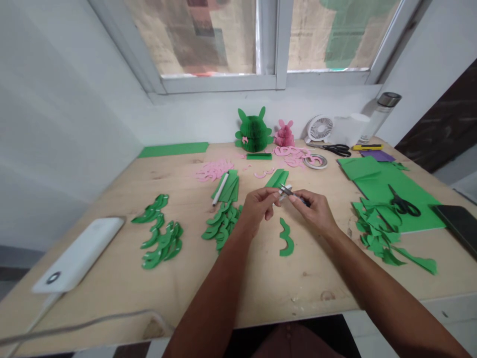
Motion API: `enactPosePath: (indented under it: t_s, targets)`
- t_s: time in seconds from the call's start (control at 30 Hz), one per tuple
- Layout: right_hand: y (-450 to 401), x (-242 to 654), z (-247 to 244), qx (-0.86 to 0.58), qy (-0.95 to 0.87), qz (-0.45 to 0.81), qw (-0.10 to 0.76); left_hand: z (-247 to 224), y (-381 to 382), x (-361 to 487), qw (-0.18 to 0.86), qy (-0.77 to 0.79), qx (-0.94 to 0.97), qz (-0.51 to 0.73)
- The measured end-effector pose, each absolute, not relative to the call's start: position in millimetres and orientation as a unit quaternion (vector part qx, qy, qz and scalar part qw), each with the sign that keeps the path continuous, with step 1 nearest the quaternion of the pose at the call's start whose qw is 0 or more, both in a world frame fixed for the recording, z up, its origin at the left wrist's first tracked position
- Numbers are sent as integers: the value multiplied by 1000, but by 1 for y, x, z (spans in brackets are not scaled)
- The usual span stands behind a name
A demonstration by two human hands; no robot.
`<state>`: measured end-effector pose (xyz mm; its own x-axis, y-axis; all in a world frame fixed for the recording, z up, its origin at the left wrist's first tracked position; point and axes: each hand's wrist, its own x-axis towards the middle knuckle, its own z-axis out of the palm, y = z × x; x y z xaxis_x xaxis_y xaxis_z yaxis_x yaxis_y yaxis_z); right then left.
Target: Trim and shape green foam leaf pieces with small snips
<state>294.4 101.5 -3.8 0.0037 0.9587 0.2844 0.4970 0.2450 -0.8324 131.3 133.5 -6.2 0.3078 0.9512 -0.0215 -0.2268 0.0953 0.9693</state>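
Observation:
My left hand (261,205) pinches a small white strip (286,193) over the middle of the table. Meeting it from the right, my right hand (315,211) is closed on a small pair of scissors (287,189), whose metal blades are at the strip. A wavy-edged green paper piece (286,238) lies flat just below both hands. Folded green paper strips (278,178) rest just beyond my fingers. To the left of my left forearm is a pile of scalloped green cutouts (220,226), partly hidden by the arm.
A white pen (220,189) lies on green strips. More green cutouts (162,248) and a white power bank (80,254) are left. At right are green scraps (378,228), black scissors (404,203) and a phone (460,226). Green (254,133) and pink paper figures (285,134) stand behind.

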Motion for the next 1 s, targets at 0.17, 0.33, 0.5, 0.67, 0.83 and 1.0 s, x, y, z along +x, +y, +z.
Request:
enactPosePath:
  t_s: [0.17,0.33,0.5,0.67,0.83,1.0]
  targets:
    - [101,294,-3,-556,-656,262,439,-7,134,131,647,366,491,454]
    - [102,295,-4,-548,-660,263,441,-5,133,132,647,376,492,445]
    - [102,294,-5,-539,-662,269,446,-3,132,132,650,374,492,442]
    - [102,294,-5,-537,-666,262,446,-4,133,132,651,377,491,439]
    - [102,295,-5,-537,-667,258,447,-4,133,132,653,370,493,440]
    - [101,294,-5,-539,-668,257,444,-5,133,132,649,374,497,437]
